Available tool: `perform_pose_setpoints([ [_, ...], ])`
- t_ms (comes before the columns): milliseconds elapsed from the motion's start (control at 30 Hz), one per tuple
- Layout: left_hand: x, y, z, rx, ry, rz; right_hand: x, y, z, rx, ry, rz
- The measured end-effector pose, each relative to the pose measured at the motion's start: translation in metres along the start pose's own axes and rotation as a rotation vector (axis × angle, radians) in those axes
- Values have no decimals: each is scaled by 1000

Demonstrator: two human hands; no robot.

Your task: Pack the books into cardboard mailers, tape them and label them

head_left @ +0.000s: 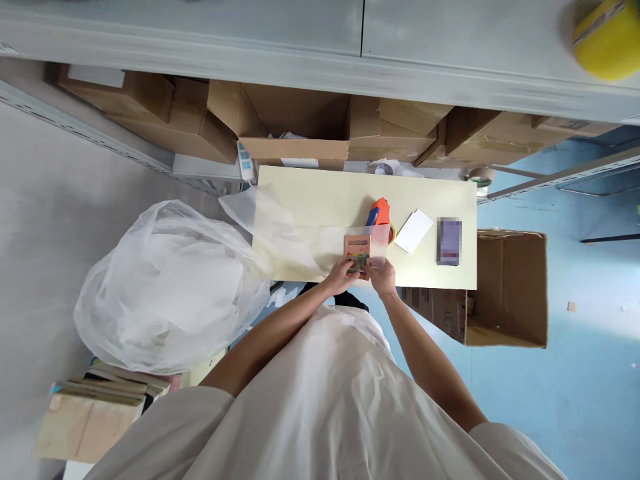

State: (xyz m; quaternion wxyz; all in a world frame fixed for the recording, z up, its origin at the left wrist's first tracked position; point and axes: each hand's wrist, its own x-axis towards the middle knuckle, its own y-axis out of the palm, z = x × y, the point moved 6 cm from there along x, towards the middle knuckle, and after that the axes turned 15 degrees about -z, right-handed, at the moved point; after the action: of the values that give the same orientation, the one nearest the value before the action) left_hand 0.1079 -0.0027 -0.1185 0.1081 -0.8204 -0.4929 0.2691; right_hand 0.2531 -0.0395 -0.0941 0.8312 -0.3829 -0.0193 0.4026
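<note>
At the near edge of the pale table (295, 200), a small orange-pink booklet (357, 245) with a coloured cover lies between my hands. My left hand (341, 276) is closed on its lower left part, thumb on the cover. A translucent plastic sheet (379, 248) reaches out past the booklet's right side. My right hand (384, 279) pinches the sheet's lower edge beside the booklet's lower right corner. Just beyond the sheet sits an orange tape dispenser (383, 210) with a blue part. Some fingertips are hidden.
White cards (414, 231) and a purple booklet stack (450, 243) lie on the right. Left of the table bulges a plastic bag (175, 287) of white material. An open carton (510, 287) stands at right; several cardboard boxes (305, 148) line the back beneath a grey shelf (250, 40).
</note>
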Motion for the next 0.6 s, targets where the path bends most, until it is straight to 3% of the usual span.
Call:
perform_pose_setpoints([
  [100,0,9,-14,-324,-105,31,-6,-11,15,-23,-7,-28],
  [167,-2,5,-17,-471,-186,55,-12,-8,28,2,-28,26],
  [267,-5,-12,-11,-614,-300,-7,-23,7,43,146,-34,210],
  [400,-8,-32,1,-761,-334,-69,-38,32,51,378,29,473],
  [600,-8,-44,29,-884,-486,-106,-43,69,42,545,261,641],
])
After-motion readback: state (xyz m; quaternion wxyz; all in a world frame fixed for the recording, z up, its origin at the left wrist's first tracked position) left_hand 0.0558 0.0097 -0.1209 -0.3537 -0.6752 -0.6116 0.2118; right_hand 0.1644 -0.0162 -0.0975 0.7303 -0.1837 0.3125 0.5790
